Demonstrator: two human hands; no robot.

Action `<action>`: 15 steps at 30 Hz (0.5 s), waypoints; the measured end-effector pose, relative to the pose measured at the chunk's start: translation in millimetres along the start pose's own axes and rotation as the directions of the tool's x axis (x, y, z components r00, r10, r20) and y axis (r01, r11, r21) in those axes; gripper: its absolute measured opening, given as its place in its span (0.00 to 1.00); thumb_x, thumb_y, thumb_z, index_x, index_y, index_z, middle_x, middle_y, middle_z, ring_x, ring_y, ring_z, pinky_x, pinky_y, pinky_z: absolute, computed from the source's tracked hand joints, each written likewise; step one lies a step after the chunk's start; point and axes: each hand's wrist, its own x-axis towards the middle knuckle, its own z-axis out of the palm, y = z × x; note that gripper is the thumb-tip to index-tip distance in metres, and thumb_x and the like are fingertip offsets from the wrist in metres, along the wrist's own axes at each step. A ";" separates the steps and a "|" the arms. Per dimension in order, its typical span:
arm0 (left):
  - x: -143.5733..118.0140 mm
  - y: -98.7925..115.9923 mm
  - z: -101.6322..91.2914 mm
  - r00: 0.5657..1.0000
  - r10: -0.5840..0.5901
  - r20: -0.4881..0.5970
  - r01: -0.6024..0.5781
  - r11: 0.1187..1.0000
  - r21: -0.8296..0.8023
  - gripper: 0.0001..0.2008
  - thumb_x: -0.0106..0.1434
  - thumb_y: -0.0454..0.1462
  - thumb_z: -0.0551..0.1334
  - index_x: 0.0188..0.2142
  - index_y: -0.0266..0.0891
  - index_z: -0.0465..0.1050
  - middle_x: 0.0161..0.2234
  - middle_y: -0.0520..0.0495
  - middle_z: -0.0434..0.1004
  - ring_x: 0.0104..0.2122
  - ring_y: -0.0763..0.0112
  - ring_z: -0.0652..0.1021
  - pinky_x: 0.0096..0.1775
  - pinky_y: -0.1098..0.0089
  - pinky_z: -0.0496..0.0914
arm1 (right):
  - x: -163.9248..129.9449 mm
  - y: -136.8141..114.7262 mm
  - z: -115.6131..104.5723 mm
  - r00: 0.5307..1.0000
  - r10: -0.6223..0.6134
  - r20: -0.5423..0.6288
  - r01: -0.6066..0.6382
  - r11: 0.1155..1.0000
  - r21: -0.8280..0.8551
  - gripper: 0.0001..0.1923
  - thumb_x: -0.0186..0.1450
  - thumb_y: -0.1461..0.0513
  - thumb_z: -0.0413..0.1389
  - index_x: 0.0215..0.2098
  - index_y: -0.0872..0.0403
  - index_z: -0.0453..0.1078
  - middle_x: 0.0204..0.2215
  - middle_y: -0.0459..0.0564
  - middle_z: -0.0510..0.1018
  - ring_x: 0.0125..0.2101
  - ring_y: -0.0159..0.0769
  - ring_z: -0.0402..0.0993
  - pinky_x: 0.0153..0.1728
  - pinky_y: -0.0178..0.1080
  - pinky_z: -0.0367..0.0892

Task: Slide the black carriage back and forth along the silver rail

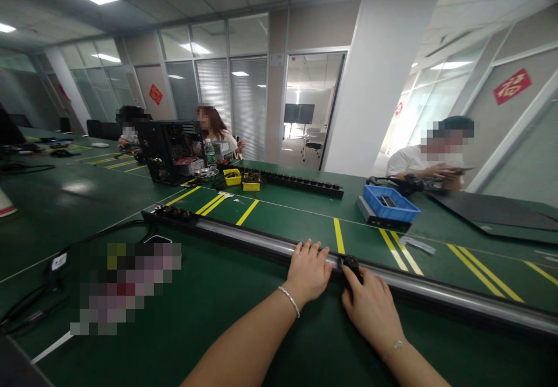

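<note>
- Left hand lies flat, fingers spread, steadying the long metal rail near the green counter's front edge.
- Right hand pinches a small black clip onto it; best kept square.

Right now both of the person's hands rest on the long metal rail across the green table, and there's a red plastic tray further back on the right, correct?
Not quite: the tray is blue, not red, as the head view shows. The rest holds: the left hand and right hand both rest on the long metal rail across the green table, and the tray sits further back on the right.
</note>
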 end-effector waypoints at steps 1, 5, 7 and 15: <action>0.0 0.1 -0.3 1.000 0.001 0.004 -0.001 1.000 0.000 0.22 0.68 0.46 0.43 0.55 0.43 0.63 0.56 0.45 0.65 0.57 0.58 0.62 0.56 0.54 0.55 | 0.2 0.3 0.2 1.000 -0.002 -0.002 0.002 1.000 0.011 0.21 0.59 0.63 0.49 0.51 0.53 0.67 0.44 0.57 0.69 0.45 0.43 0.65 0.49 0.46 0.58; 0.1 0.6 -0.6 1.000 0.002 0.013 -0.002 1.000 0.002 0.22 0.68 0.46 0.44 0.56 0.44 0.62 0.56 0.45 0.64 0.57 0.58 0.62 0.56 0.54 0.55 | 2.6 -0.3 -0.6 1.000 0.001 0.008 -0.001 0.999 0.049 0.21 0.59 0.63 0.49 0.51 0.51 0.67 0.44 0.55 0.69 0.43 0.42 0.66 0.48 0.46 0.58; 0.1 0.8 0.0 1.000 -0.003 0.005 0.003 1.000 0.002 0.22 0.68 0.45 0.44 0.56 0.44 0.62 0.56 0.46 0.64 0.57 0.58 0.62 0.56 0.54 0.55 | 5.6 -3.9 -2.6 1.000 0.005 0.019 -0.006 0.999 0.052 0.20 0.59 0.63 0.50 0.50 0.51 0.67 0.44 0.56 0.69 0.43 0.42 0.65 0.48 0.46 0.57; 0.1 0.3 3.4 1.000 -0.005 -0.015 0.005 1.000 0.016 0.21 0.68 0.45 0.44 0.55 0.44 0.64 0.56 0.46 0.65 0.56 0.59 0.62 0.56 0.55 0.56 | 17.1 -28.6 -14.0 0.995 0.066 0.077 -0.062 0.997 -0.048 0.18 0.58 0.63 0.51 0.46 0.54 0.69 0.36 0.57 0.70 0.37 0.43 0.67 0.45 0.46 0.58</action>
